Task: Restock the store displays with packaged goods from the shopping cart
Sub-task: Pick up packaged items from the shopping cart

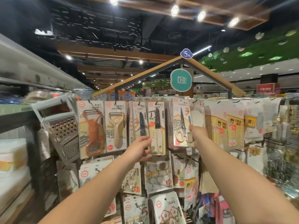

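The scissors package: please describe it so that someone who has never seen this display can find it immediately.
Find the round teal CEO sign hanging under the wooden roof of the display. Directly below it, in the top row of hanging packages, is the scissors package, which the right hand grips at its edge. Unlike the knife packages on its left, it shows scissors with pale looped handles.
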{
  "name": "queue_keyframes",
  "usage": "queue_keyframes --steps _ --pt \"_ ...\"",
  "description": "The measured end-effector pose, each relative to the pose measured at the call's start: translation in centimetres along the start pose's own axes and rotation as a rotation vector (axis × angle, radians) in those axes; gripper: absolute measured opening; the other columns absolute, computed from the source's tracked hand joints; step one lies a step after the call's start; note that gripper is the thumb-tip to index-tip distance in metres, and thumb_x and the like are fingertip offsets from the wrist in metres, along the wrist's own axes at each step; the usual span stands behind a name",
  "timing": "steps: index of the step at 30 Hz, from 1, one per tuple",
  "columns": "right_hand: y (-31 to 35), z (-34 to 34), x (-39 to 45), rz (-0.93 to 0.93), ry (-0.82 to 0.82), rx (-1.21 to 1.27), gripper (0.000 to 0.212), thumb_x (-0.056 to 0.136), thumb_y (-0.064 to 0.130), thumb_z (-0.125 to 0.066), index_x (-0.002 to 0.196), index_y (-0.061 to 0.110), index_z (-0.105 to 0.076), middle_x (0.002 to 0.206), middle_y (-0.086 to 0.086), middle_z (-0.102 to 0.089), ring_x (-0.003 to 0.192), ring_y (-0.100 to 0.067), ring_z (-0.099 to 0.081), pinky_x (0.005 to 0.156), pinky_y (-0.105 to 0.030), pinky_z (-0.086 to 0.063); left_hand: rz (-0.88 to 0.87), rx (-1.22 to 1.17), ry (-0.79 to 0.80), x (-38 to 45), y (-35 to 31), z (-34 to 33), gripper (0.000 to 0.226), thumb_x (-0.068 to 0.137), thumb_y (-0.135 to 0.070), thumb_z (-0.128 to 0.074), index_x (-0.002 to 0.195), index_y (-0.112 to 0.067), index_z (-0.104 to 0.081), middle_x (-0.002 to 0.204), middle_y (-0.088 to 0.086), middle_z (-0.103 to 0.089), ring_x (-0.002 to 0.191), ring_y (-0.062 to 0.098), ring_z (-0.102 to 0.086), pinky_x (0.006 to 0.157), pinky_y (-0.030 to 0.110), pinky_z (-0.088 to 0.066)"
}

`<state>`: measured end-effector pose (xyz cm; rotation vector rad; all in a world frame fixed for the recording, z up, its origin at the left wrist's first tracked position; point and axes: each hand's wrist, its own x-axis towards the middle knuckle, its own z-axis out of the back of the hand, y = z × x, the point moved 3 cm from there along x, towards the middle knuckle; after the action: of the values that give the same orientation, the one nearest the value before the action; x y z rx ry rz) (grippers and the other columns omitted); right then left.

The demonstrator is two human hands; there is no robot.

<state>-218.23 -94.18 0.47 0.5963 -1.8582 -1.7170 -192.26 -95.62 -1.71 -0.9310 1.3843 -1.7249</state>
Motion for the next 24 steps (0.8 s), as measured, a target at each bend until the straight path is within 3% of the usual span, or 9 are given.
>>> queue_keyframes --steps 5,9,12,16,18,19,20,22,24 --pt "-0.1 -0.2 0.2 -0.011 0.012 -0.027 0.024 0.096 0.02 -0.052 0.104 -0.002 -0.06 0.097 -0.012 -0.062 0.085 -0.023 -0.052 0.071 -0.034 -0.04 0.029 0.037 -0.03 0.1 0.6 -0.1 0.043 0.101 -0.034 -0.052 0.142 -0.024 -0.045 0.126 -0.002 -0.059 0.102 0.017 -0.065 0.083 0.03 -0.053" --pt "0.6 -0.2 0.1 -0.005 0.017 -0.077 0.015 0.098 0.017 -0.051 0.097 0.002 -0.055 0.095 -0.01 -0.057 0.086 -0.024 -0.053 0.053 -0.026 -0.038 0.046 0.045 -0.011 0.2 0.9 -1.0 0.042 0.1 -0.037 -0.052 0.14 -0.025 -0.046 0.13 -0.002 -0.058 0.106 0.016 -0.064 0.088 0.032 -0.053" --pt "0.6 0.2 0.3 -0.002 -0.008 -0.098 0.02 0.097 0.019 -0.054 0.104 0.0 -0.056 0.099 -0.012 -0.059 0.086 -0.026 -0.054 0.063 -0.029 -0.042 0.054 0.037 -0.001 0.2 1.1 -1.7 0.04 0.1 -0.037 -0.053 0.138 -0.027 -0.046 0.13 -0.002 -0.059 0.109 0.017 -0.064 0.095 0.036 -0.051" --pt "-0.5 0.3 -0.2 0.049 0.03 -0.161 0.027 0.096 0.02 -0.05 0.079 -0.001 -0.055 0.086 -0.019 -0.055 0.072 -0.028 -0.05 0.067 -0.034 -0.041 0.042 0.029 0.02 0.2 1.1 -1.8 0.04 0.1 -0.037 -0.052 0.138 -0.026 -0.046 0.127 -0.003 -0.059 0.111 0.018 -0.063 0.099 0.039 -0.051" --pt "-1.5 0.7 -1.0 0.085 0.051 -0.163 0.033 0.098 0.024 -0.049 0.084 -0.004 -0.059 0.079 -0.025 -0.054 0.069 -0.034 -0.054 0.068 -0.036 -0.045 0.036 0.05 0.035 0.0 1.3 -1.7 0.039 0.101 -0.037 -0.051 0.138 -0.027 -0.046 0.126 -0.004 -0.06 0.11 0.018 -0.064 0.098 0.039 -0.052" --pt "-2.1 1.0 -1.5 0.098 0.071 -0.153 0.031 0.1 0.027 -0.049 0.089 0.001 -0.062 0.077 -0.018 -0.055 0.068 -0.03 -0.054 0.066 -0.035 -0.044 0.03 0.061 0.042 -0.1 1.4 -1.6 0.039 0.101 -0.038 -0.051 0.138 -0.028 -0.046 0.125 -0.005 -0.061 0.109 0.017 -0.065 0.096 0.037 -0.053" --pt "-2.8 1.3 -2.0 0.1 0.082 -0.15 0.027 0.101 0.03 -0.048 0.099 0.007 -0.063 0.082 -0.01 -0.058 0.073 -0.025 -0.055 0.069 -0.034 -0.044 0.029 0.061 0.051 -0.4 1.5 -1.7 0.038 0.101 -0.038 -0.051 0.137 -0.028 -0.046 0.123 -0.006 -0.062 0.107 0.016 -0.065 0.093 0.036 -0.054" --pt "-4.5 2.3 -3.3 0.062 0.051 -0.154 0.034 0.102 0.033 -0.05 0.121 0.008 -0.061 0.109 -0.011 -0.063 0.101 -0.029 -0.059 0.087 -0.037 -0.045 0.029 0.028 0.059 -1.0 1.7 -1.6 0.035 0.101 -0.036 -0.05 0.135 -0.026 -0.048 0.12 -0.005 -0.064 0.105 0.016 -0.066 0.089 0.034 -0.054" --pt "-6.7 3.6 -5.0 -0.007 0.027 -0.166 0.04 0.1 0.035 -0.054 0.123 0.002 -0.06 0.123 -0.017 -0.063 0.106 -0.033 -0.058 0.093 -0.039 -0.044 0.016 -0.035 0.045 -1.6 1.9 -1.7 0.031 0.102 -0.034 -0.05 0.131 -0.023 -0.05 0.119 -0.001 -0.066 0.105 0.018 -0.066 0.091 0.036 -0.054"
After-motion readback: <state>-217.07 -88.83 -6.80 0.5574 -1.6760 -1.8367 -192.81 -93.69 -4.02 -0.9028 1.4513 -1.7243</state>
